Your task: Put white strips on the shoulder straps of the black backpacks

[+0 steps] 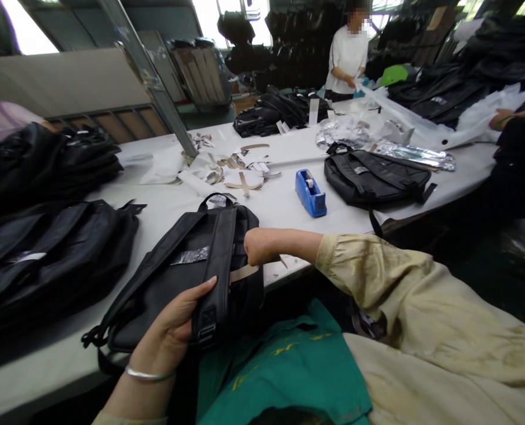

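From the head view, we are holding a flat black fabric backpack [178, 277] at the near edge of the white bench [284, 200]. Our left hand [174, 321] is clamping its padded black shoulder strap [220, 260]; our right hand [257, 246] is fisted at its top, contents hidden. We should be keeping the strap taut.

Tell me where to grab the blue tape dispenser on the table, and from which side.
Take the blue tape dispenser across its two long flat sides, coming from above. It stands upright and free on the white table, nothing touching it; the body is narrow and its sides parallel. Probably avoid the cutter end.
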The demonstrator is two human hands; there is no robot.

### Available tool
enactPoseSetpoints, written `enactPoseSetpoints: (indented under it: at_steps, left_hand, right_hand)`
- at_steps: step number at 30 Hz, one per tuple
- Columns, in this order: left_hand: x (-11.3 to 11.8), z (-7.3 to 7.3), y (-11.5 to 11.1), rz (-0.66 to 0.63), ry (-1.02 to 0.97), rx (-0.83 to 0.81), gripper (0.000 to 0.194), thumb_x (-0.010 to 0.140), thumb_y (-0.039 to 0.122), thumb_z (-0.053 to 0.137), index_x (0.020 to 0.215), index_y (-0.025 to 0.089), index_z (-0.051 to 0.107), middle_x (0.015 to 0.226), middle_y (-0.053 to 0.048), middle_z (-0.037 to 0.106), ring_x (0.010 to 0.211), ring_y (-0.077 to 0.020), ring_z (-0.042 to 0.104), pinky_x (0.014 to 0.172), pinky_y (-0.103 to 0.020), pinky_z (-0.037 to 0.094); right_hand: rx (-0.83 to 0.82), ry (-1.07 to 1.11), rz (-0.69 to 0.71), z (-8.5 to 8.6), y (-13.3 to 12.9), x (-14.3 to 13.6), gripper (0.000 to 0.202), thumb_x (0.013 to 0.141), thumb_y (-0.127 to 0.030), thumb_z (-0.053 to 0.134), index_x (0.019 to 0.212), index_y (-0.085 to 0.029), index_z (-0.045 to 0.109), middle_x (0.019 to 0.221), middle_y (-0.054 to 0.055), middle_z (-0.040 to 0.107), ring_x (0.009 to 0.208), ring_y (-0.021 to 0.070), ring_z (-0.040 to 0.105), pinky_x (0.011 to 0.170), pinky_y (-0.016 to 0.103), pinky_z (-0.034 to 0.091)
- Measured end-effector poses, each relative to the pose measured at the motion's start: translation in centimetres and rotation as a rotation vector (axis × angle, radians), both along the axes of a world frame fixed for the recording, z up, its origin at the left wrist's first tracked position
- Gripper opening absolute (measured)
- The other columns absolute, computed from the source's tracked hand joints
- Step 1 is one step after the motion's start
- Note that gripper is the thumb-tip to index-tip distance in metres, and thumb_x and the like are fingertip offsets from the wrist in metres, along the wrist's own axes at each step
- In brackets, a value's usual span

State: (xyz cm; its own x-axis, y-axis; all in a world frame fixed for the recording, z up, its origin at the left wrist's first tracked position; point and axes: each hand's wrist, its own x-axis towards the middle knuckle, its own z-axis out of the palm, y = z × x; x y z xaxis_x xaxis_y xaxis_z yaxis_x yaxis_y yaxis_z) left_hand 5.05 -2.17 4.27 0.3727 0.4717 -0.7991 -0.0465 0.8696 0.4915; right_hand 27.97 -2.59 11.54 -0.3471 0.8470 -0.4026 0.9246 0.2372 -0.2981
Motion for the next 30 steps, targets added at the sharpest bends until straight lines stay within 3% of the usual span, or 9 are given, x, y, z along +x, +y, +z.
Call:
enactPoseSetpoints:
  at_steps: [4, 9, 15, 18, 21, 25, 30]
  left_hand:
    - [0.4, 0.1, -0.1, -0.004, 0.004, 0.004, 0.017, 0.090, 0.014, 0.058, 0.098, 0.003, 0.069, 0.081, -0.021, 0.075, 0.071, -0.0332, 0.074, 0.070, -0.046, 0.064]
    - [0.8, 0.0, -0.5, -0.032, 0.017, 0.023, 0.017, 0.090, 0.014, 0.058, 0.095, 0.003, 0.069, 0.080, -0.022, 0.075, 0.067, -0.0319, 0.074, 0.065, -0.043, 0.064]
    - [0.4, -0.1, -0.5, -0.050, 0.035, 0.060, 0.019, 0.087, 0.013, 0.063, 0.095, -0.002, 0.070, 0.081, -0.024, 0.074, 0.069, -0.0313, 0.074, 0.070, -0.042, 0.064]
    - [0.8, -0.3, -0.7, -0.022, 0.005, 0.062, 0.019, 0.084, 0.013, 0.066, 0.094, -0.002, 0.069, 0.078, -0.023, 0.074, 0.064, -0.0304, 0.073, 0.066, -0.041, 0.063]
    - [1.3, -0.5, -1.0, 0.005, -0.091, 0.033, 0.018, 0.084, 0.013, 0.066, 0.096, -0.001, 0.069, 0.080, -0.022, 0.075, 0.063, -0.0296, 0.073, 0.066, -0.041, 0.063]
    - [1.6, -0.5, -1.4, 0.055, -0.180, 0.016, 0.018, 0.083, 0.012, 0.066, 0.097, 0.002, 0.070, 0.077, -0.019, 0.075, 0.060, -0.0286, 0.072, 0.064, -0.042, 0.063]
    - [0.9, -0.1, -1.6, 0.082, -0.191, 0.076, 0.014, 0.083, 0.013, 0.066, 0.087, 0.001, 0.071, 0.070, -0.017, 0.074, 0.055, -0.0268, 0.070, 0.059, -0.038, 0.062]
  right_hand:
    - [-0.005, -0.042, 0.019, 0.6, 0.2, 0.2, 0.020, 0.068, -0.005, 0.064, 0.082, -0.002, 0.078, 0.086, 0.020, 0.075, 0.079, 0.0261, 0.069, 0.069, 0.028, 0.048]
    - [0.013, -0.011, 0.048, -0.4, 0.8, -0.8, 0.019, 0.068, -0.008, 0.063, 0.081, -0.007, 0.078, 0.083, 0.016, 0.075, 0.083, 0.0261, 0.070, 0.070, 0.026, 0.049]
    - [-0.089, 0.214, -0.199, -1.3, 0.0, -0.1, 0.021, 0.068, -0.013, 0.061, 0.082, -0.010, 0.076, 0.071, 0.007, 0.071, 0.064, 0.0168, 0.064, 0.056, 0.021, 0.045]
    - [-0.195, 0.349, -0.356, -3.3, -0.7, -0.1, 0.019, 0.068, -0.014, 0.060, 0.080, -0.013, 0.075, 0.058, 0.000, 0.062, 0.050, 0.0105, 0.053, 0.051, 0.019, 0.042]
    - [-0.180, 0.529, -0.474, -6.7, -0.8, -0.6, 0.013, 0.071, -0.016, 0.062, 0.075, -0.014, 0.074, 0.055, -0.003, 0.057, 0.049, 0.0079, 0.047, 0.050, 0.018, 0.039]
    - [-0.122, 0.721, -0.485, -10.4, 0.0, -1.3, 0.009, 0.072, -0.018, 0.064, 0.071, -0.013, 0.072, 0.059, -0.003, 0.059, 0.056, 0.0083, 0.049, 0.055, 0.018, 0.040]
    - [-0.152, 0.757, -0.459, -11.5, 0.3, -1.4, 0.008, 0.073, -0.015, 0.062, 0.071, -0.014, 0.070, 0.060, -0.003, 0.060, 0.058, 0.0090, 0.051, 0.059, 0.019, 0.042]
